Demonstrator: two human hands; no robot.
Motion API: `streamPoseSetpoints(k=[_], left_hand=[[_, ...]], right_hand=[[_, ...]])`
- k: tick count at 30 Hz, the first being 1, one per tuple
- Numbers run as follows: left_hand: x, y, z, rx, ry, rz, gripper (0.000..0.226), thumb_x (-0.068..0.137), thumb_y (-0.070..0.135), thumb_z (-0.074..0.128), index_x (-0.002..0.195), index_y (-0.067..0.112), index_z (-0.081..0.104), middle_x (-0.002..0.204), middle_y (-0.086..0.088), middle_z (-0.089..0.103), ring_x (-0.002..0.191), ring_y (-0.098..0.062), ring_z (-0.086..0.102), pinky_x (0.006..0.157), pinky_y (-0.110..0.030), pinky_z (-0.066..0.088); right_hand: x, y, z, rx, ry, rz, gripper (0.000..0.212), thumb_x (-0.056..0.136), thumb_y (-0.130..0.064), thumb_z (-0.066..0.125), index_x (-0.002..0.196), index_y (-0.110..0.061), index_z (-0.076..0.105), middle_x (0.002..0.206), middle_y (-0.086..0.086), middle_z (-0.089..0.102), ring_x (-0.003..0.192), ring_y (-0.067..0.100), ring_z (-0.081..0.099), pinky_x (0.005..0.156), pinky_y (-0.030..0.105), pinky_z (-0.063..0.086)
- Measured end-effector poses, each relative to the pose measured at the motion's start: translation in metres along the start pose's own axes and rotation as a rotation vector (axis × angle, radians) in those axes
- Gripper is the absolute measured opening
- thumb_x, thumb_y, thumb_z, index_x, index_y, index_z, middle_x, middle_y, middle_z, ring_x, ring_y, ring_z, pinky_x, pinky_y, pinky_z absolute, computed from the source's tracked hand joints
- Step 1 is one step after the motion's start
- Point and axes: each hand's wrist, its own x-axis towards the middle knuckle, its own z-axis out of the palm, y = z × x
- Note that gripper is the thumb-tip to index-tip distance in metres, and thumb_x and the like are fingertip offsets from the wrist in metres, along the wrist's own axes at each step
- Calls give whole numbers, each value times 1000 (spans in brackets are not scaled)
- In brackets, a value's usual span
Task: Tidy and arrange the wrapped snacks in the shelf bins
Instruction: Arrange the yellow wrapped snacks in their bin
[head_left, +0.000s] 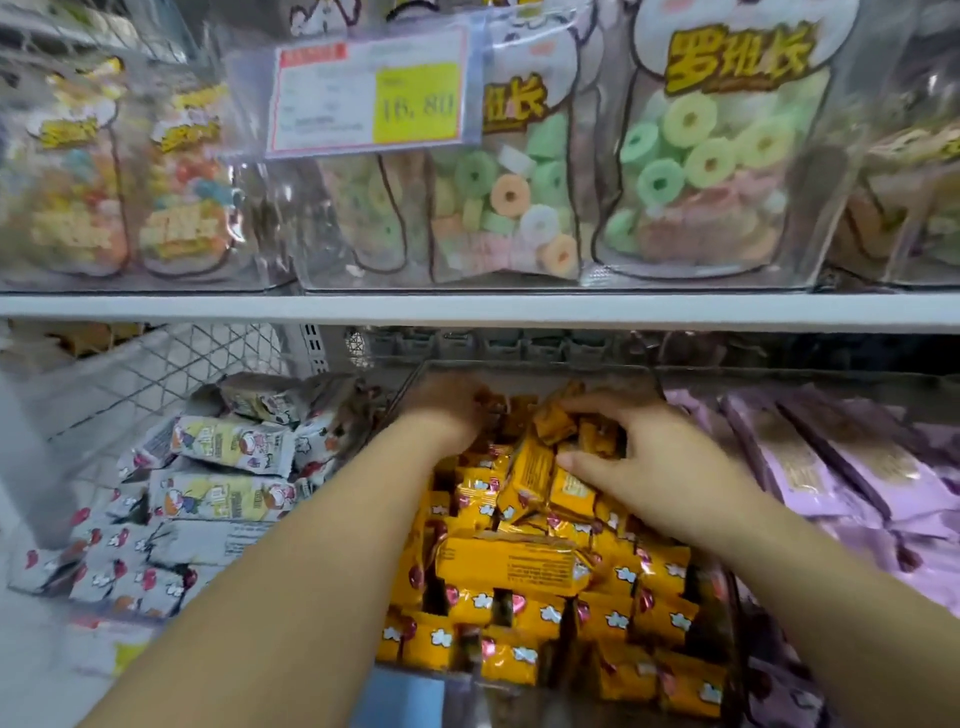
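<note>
Left hand (448, 411) was deep at the back of the middle bin (535, 368), fingers dipped among the yellow packs (613, 618) — whether it gripped one, I could not tell. Right hand (649, 462) sat just beside it, fingers and thumb curled round a small clump of those yellow packs near the back. One long yellow pack (511, 566) lay crosswise on top of the rows, nearer the front. White packs (218, 496) were heaped loosely in the wire bin (171, 364) to the left, and purple packs (831, 467) lay slanted to the right. Overhead — a white shelf edge (467, 312), bags of ring candies (701, 156) and a price tag (371, 93).
</note>
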Motion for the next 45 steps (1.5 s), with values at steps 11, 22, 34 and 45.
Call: streamPoseSetpoints(k=[11, 22, 34, 45], left_hand=[[3, -7, 0, -189, 73, -63, 20, 97, 16, 48, 105, 20, 66, 114, -3, 63, 82, -12, 53, 67, -21, 41], [-44, -4, -32, -781, 245, -43, 12, 99, 10, 43, 93, 17, 50, 101, -2, 58, 63, -13, 66, 42, -18, 44], [-174, -12, -43, -1170, 460, 19, 11, 99, 20, 42, 94, 25, 51, 81, 6, 67, 79, -9, 70, 76, -31, 56], [-205, -96, -42, -808, 815, -135, 22, 93, 19, 55, 101, 39, 51, 102, 17, 59, 93, -2, 57, 86, -35, 49]], right_hand=[[1, -3, 3, 28, 18, -9, 43, 88, -42, 57, 130, -40, 46, 123, -10, 56, 101, 10, 54, 83, 23, 46], [1, -5, 4, -35, 1, -17, 47, 88, -41, 58, 133, -37, 46, 131, -7, 54, 113, 13, 53, 94, 32, 46], [-18, -78, 19, 86, 52, -186, 55, 86, -27, 65, 136, -30, 44, 132, -11, 51, 124, 9, 44, 107, 27, 34], [-7, -144, 61, 245, 207, -184, 29, 86, -30, 64, 114, -30, 57, 104, -14, 59, 93, 6, 54, 73, 24, 44]])
